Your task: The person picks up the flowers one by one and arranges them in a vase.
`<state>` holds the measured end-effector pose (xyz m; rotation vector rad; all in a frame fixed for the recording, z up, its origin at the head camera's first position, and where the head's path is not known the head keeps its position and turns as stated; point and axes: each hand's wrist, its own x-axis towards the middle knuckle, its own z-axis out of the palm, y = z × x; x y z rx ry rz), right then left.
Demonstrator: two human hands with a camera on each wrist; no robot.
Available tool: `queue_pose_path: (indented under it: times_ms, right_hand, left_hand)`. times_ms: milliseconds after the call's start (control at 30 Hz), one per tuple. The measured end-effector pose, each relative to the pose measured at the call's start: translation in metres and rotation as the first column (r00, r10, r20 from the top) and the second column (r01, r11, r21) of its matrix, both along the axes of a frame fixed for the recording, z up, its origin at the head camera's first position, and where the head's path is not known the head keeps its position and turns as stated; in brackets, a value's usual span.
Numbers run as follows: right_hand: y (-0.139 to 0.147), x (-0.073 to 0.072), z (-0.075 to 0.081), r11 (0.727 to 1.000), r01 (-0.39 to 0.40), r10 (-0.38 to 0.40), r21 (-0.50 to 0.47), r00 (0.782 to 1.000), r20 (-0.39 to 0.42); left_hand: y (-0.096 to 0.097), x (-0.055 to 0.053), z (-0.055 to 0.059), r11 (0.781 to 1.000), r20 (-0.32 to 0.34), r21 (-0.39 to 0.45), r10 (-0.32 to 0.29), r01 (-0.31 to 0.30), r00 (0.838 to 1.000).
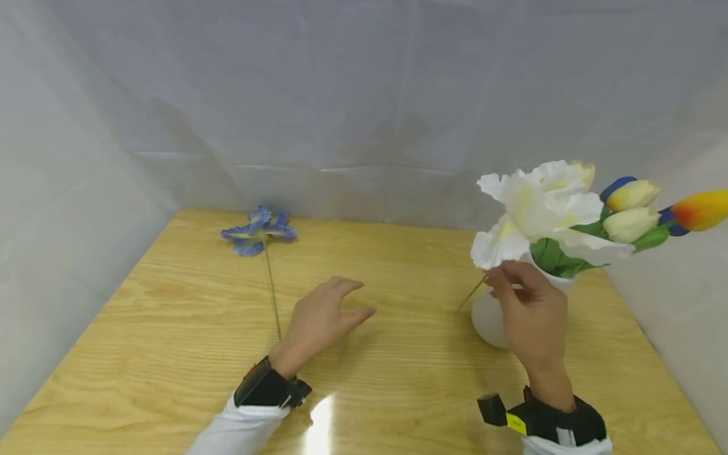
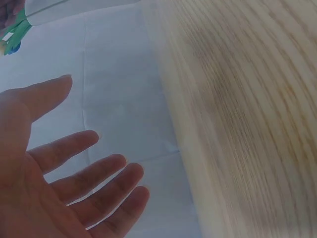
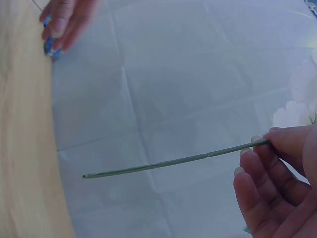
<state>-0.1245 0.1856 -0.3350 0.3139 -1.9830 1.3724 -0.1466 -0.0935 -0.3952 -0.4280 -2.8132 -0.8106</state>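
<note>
My right hand (image 1: 534, 309) pinches the green stem (image 3: 178, 161) of a white artificial iris (image 1: 534, 208) between thumb and fingertips. The stem's lower end sticks out free, pointing left. Behind that hand stands a white vase (image 1: 490, 319), partly hidden, holding cream tulips (image 1: 631, 224) and a yellow-orange tulip (image 1: 702, 210) that lean to the right. My left hand (image 1: 321, 319) hovers over the middle of the table with thumb and fingers spread, nothing in its grasp. To its left a blue iris (image 1: 258, 232) lies on the table, its thin stem running toward the left wrist.
The wooden table (image 1: 387, 265) reaches back to a pale cloth backdrop (image 1: 364, 114), with more cloth on both sides. Black camera straps (image 1: 264, 385) circle both wrists. A bright glare lies on the near part of the tabletop.
</note>
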Motion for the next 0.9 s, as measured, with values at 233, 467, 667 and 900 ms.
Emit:
queue_pose_path:
  times_ms: [233, 467, 667, 900]
  right_hand:
    - [0.015, 0.009, 0.019, 0.996, 0.093, -0.092, 0.007, 0.995, -0.035]
    - [0.029, 0.015, 0.036, 0.983, 0.179, -0.181, -0.044, 0.982, -0.056]
    - [0.040, 0.020, 0.053, 0.968, 0.162, -0.195, -0.193, 0.967, -0.166]
    - [0.055, 0.023, 0.068, 0.951, 0.151, -0.216, -0.269, 0.949, -0.229]
  left_hand:
    - [-0.003, -0.003, -0.003, 0.999, -0.021, -0.043, -0.031, 0.030, 0.999]
    - [-0.003, -0.001, -0.007, 0.998, -0.020, -0.058, -0.040, 0.039, 0.999]
    - [-0.004, -0.001, -0.009, 0.998, -0.023, -0.059, -0.038, 0.037, 0.999]
    - [-0.004, 0.000, -0.010, 0.998, -0.039, -0.061, -0.027, 0.024, 0.999]
